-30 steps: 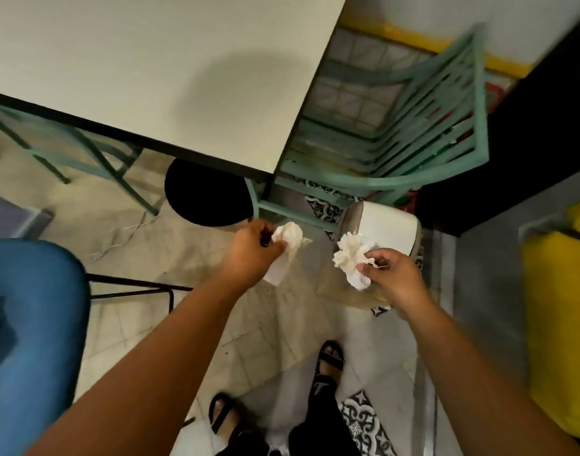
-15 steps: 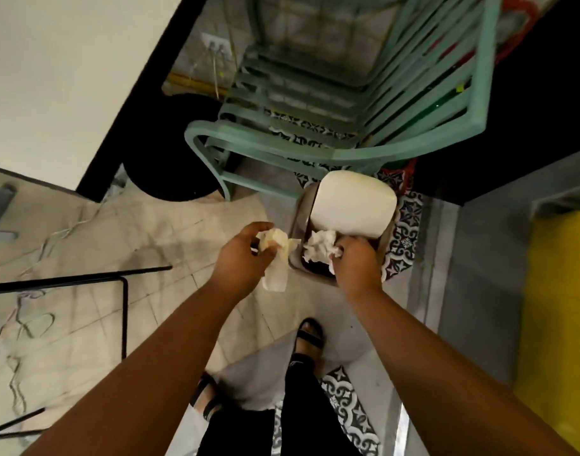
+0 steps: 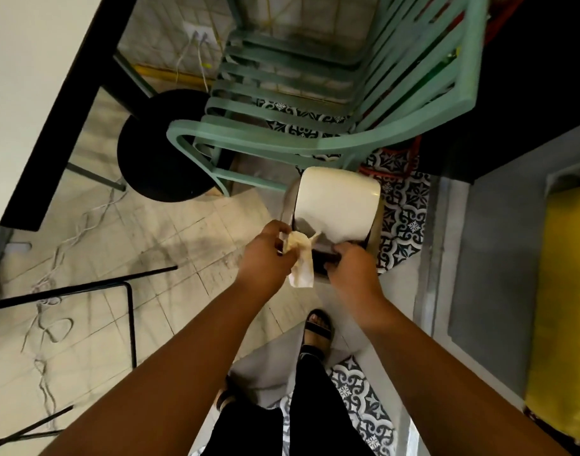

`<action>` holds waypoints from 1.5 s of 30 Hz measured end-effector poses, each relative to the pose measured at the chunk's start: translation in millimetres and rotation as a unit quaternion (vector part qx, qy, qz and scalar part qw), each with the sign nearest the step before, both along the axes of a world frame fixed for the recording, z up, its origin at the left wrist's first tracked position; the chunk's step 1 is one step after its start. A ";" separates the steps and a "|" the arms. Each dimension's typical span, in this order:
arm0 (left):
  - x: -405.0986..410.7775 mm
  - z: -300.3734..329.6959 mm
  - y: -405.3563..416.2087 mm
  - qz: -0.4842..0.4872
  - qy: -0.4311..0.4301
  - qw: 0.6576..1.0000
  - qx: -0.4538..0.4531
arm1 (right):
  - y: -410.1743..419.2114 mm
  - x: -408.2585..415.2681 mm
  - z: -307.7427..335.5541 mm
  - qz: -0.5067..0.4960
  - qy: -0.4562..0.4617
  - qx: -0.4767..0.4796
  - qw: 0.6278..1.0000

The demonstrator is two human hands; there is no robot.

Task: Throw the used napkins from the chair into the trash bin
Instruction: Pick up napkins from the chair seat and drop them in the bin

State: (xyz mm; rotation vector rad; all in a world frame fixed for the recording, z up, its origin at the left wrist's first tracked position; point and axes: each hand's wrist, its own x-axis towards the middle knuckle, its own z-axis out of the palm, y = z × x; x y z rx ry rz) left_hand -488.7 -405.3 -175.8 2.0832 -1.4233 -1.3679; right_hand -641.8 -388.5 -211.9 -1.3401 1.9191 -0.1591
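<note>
My left hand (image 3: 265, 261) grips a crumpled white napkin (image 3: 300, 258) just left of the trash bin (image 3: 374, 232). The bin stands on the floor in front of me, its white lid (image 3: 338, 202) raised and its dark opening showing below it. My right hand (image 3: 354, 271) hangs over that opening with its fingers dipping inside; no napkin shows in it. The mint-green slatted chair (image 3: 282, 149) stands just behind the bin, and nothing lies on the part of its seat that I can see.
A white table with a black edge (image 3: 35, 77) fills the upper left, its round black base (image 3: 157, 146) beside the chair. A black metal frame (image 3: 127, 291) and loose cables (image 3: 48, 297) lie on the left floor. A yellow object (image 3: 565, 307) stands at right. My sandalled foot (image 3: 318, 327) is below the bin.
My right hand carried its fluffy napkin into the bin, and that napkin is now out of sight. My left hand moved closer to the bin with its napkin. My view tilted down.
</note>
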 end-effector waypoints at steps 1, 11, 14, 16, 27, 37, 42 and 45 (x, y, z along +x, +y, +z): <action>-7.3 -2.3 -1.8 -0.006 -0.004 1.000 -0.004 | 4.0 -4.9 5.5 -0.015 -0.021 -0.007 1.000; -80.0 -36.1 -8.6 -0.015 -0.057 0.998 -0.030 | 36.0 -57.7 30.4 -0.078 -0.101 -0.077 0.989; -93.3 -47.7 -5.1 0.027 -0.057 0.998 -0.007 | 40.6 -65.3 26.5 -0.073 -0.089 -0.076 0.990; -97.3 -54.6 -3.2 0.043 -0.053 0.998 0.016 | 43.6 -68.1 24.2 -0.073 -0.091 -0.065 0.991; -71.1 -37.8 13.3 0.027 -0.028 0.998 0.053 | 31.7 -47.1 31.5 -0.071 -0.123 -0.040 0.989; 50.4 25.8 34.3 0.102 0.051 0.993 0.019 | 9.9 64.1 71.6 0.081 -0.094 -0.074 0.989; 160.8 66.3 65.9 0.182 0.055 0.981 -0.037 | 9.7 176.8 107.0 0.186 -0.103 -0.098 0.972; 236.1 93.0 101.0 0.238 0.037 0.968 -0.077 | 23.8 254.7 133.9 0.255 -0.116 -0.105 0.954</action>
